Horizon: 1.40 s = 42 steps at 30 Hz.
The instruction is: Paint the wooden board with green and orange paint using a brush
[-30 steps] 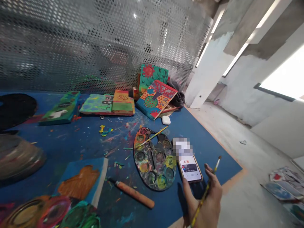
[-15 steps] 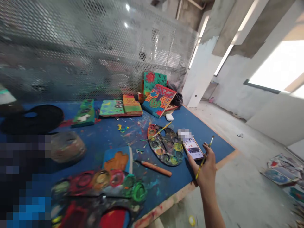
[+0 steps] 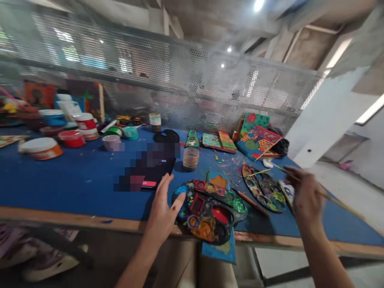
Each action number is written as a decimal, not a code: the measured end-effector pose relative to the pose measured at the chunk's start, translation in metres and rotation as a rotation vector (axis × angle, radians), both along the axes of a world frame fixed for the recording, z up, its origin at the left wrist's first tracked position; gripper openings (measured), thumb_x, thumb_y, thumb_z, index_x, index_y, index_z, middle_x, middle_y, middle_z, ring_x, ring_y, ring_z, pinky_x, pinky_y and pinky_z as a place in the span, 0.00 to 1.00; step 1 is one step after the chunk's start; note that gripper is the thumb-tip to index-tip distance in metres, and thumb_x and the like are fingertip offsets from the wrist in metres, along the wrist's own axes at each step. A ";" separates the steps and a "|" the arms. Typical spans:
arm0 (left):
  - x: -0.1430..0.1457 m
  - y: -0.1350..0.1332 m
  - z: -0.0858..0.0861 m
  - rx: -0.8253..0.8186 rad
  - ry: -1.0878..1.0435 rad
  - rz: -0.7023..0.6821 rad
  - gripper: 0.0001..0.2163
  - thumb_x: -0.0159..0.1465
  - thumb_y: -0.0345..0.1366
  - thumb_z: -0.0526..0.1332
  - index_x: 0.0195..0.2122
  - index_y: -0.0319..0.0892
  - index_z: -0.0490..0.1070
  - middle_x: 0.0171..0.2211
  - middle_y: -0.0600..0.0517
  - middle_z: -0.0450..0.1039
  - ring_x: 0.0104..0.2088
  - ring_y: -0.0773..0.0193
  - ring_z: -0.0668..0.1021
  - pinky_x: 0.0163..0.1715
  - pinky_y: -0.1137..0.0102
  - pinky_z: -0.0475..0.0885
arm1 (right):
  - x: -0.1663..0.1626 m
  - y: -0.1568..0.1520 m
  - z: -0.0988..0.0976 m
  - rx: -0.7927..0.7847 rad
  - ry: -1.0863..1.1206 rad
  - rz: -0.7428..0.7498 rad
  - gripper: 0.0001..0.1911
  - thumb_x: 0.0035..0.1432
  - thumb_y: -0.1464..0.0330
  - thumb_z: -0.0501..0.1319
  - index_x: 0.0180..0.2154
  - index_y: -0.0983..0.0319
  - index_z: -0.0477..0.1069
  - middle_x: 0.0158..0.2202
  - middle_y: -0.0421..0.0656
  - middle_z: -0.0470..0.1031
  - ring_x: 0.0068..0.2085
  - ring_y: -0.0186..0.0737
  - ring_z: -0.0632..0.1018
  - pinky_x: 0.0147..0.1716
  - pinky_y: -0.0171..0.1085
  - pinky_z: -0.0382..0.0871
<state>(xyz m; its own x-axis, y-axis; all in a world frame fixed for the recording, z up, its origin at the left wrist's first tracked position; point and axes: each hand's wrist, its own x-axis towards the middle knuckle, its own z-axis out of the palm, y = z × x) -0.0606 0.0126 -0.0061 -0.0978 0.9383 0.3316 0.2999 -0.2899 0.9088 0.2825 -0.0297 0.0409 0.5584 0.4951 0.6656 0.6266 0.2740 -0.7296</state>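
Observation:
My left hand (image 3: 164,210) hovers with fingers stretched out just left of a paint-covered palette (image 3: 210,206) at the near edge of the blue table (image 3: 69,182), close to a dark phone (image 3: 156,176). My right hand (image 3: 304,198) is closed round a thin paintbrush (image 3: 327,196) whose handle points right. It is over the right end of the table, beside a second oval palette (image 3: 264,188) and a lit phone (image 3: 288,191) partly hidden by the hand.
A brown-handled tool (image 3: 250,201) lies between the palettes. A cup (image 3: 191,158) stands mid-table. Painted canvases (image 3: 255,138) lean at the back right. Paint tubs (image 3: 72,138) line the back left. A perforated metal screen (image 3: 180,88) backs the table.
The view has swung left and pulled back, so much more of the table shows. My left hand has come into view by the near palette. My right hand still holds the brush.

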 end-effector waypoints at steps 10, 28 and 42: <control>0.034 0.131 0.053 -0.003 0.191 -0.184 0.16 0.65 0.40 0.61 0.51 0.40 0.67 0.49 0.46 0.71 0.45 0.56 0.76 0.44 0.55 0.74 | -0.147 0.144 0.073 -0.291 -0.279 0.736 0.13 0.53 0.58 0.60 0.26 0.60 0.64 0.19 0.36 0.69 0.19 0.32 0.70 0.20 0.32 0.61; 0.023 0.142 0.034 0.013 0.328 -0.245 0.14 0.65 0.40 0.61 0.49 0.39 0.68 0.46 0.47 0.72 0.43 0.58 0.77 0.42 0.58 0.75 | -0.157 0.187 0.071 -0.582 -0.598 0.879 0.18 0.65 0.65 0.55 0.22 0.61 0.67 0.19 0.36 0.69 0.23 0.32 0.73 0.28 0.33 0.65; 0.027 0.137 0.038 0.111 0.464 -0.289 0.15 0.65 0.40 0.61 0.50 0.40 0.68 0.49 0.46 0.71 0.46 0.56 0.76 0.46 0.55 0.73 | -0.145 0.174 0.066 -0.567 -0.525 0.949 0.16 0.62 0.67 0.54 0.22 0.60 0.66 0.16 0.35 0.69 0.19 0.33 0.73 0.23 0.31 0.64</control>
